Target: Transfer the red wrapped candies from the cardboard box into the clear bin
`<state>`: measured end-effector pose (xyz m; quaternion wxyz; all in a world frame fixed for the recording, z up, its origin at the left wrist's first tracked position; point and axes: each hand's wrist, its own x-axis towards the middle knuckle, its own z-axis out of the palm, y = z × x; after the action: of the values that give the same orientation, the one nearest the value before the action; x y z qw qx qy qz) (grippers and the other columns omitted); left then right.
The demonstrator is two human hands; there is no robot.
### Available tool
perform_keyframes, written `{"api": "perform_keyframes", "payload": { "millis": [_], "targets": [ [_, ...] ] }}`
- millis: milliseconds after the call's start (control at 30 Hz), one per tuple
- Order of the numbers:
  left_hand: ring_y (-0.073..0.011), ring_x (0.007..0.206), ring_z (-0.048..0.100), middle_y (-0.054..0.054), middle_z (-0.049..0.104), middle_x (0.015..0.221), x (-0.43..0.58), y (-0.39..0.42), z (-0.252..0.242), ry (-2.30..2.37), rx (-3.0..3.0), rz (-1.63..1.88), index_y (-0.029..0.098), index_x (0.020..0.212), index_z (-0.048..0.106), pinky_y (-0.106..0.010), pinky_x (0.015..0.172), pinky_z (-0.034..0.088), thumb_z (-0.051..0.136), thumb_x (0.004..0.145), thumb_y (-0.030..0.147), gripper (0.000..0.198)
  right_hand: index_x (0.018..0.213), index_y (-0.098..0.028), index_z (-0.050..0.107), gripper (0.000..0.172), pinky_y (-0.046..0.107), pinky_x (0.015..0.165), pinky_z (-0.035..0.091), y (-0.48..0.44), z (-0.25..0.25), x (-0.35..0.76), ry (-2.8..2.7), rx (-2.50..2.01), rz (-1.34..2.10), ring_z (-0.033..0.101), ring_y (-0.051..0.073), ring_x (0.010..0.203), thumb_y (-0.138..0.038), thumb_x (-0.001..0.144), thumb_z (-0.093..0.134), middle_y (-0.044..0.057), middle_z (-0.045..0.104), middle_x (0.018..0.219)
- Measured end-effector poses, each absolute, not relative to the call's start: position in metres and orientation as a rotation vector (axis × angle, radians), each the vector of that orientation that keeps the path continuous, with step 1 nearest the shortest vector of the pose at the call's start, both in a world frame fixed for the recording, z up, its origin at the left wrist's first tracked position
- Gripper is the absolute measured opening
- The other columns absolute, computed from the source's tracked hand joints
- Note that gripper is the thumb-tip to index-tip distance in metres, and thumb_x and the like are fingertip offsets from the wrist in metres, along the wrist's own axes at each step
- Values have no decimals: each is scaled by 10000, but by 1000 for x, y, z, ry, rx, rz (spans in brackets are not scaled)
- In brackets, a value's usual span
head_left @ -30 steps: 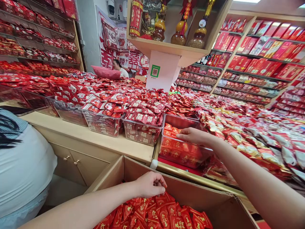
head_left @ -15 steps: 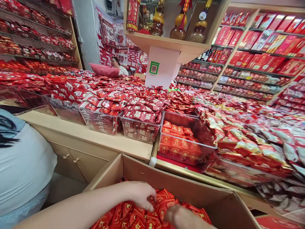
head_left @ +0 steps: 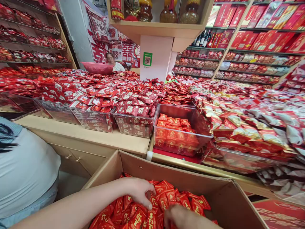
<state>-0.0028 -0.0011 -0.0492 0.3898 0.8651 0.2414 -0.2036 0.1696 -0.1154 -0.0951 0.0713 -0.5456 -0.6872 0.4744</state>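
A brown cardboard box (head_left: pixel 190 173) full of small red packets (head_left: pixel 135 219) with gold lettering is at the bottom of the view. My left hand (head_left: pixel 141 191) hovers low over the packets, its fingers half curled and the thumb apart from them; no packet shows in its grasp. Close by on the right, my right hand (head_left: pixel 178 216) reaches down among the packets. Its fingers are hidden and blurred, so their grip does not show. Just beyond the box, a clear plastic bin (head_left: pixel 202 138) holds neat rows of similar red packets, lower than its rim.
More clear bins (head_left: pixel 133 125) heaped with red packets line the counter (head_left: pixel 100 138). A person in a white shirt (head_left: pixel 30 165) is at the left; another sits behind a pink basket (head_left: pixel 97 67). A shelf (head_left: pixel 159 27) overhangs the counter on a white post (head_left: pixel 156 57).
The view has tilted downward, so more of the box's contents shows. My left hand stays over the packets with its thumb lower; my right hand has shifted slightly, still among them.
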Motion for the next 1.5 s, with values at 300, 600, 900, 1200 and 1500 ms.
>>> {"api": "perform_keyframes", "payload": {
  "millis": [300, 600, 900, 1200, 1500],
  "targets": [
    [-117, 757, 524, -43, 565, 861, 21, -16, -42, 462, 1378, 117, 120, 1017, 483, -247, 697, 391, 606, 661, 342, 438, 868, -175, 500, 267, 221, 537, 388, -90, -29, 180, -985, -1130, 1654, 484, 83, 595, -180, 620, 602, -1, 559, 780],
    [-74, 544, 491, 35, 526, 634, 16, -12, -41, 557, 1417, 221, 168, 1213, 320, -204, 529, 369, 647, 630, 248, 673, 660, -143, 534, 195, 213, 525, 362, -93, -32, 178, -940, -1238, 1579, 468, 66, 501, -307, 646, 638, -28, 561, 540],
    [-123, 628, 586, -47, 612, 781, 13, -3, -25, 506, 1114, 108, 145, 1047, 437, -261, 618, 410, 644, 640, 301, 483, 721, -180, 492, 170, 209, 591, 406, -95, -26, 186, -591, -1057, 1695, 544, 71, 598, -199, 653, 646, -40, 581, 622],
    [-181, 716, 614, -75, 622, 844, 9, -3, -10, 499, 920, -2, 180, 1040, 428, -293, 645, 437, 498, 708, 501, 467, 648, -176, 569, 45, 309, 786, 393, -101, -17, 187, -1335, -1210, 1128, 500, 171, 912, -165, 658, 612, 50, 507, 966],
    [-107, 610, 568, -39, 593, 760, 16, -14, -14, 524, 1258, 292, 128, 1072, 394, -269, 593, 460, 642, 638, 237, 512, 893, -195, 466, 281, 284, 650, 436, -103, -17, 174, -984, -1233, 1401, 527, 135, 749, -287, 672, 613, 33, 532, 906]
  ]
}}
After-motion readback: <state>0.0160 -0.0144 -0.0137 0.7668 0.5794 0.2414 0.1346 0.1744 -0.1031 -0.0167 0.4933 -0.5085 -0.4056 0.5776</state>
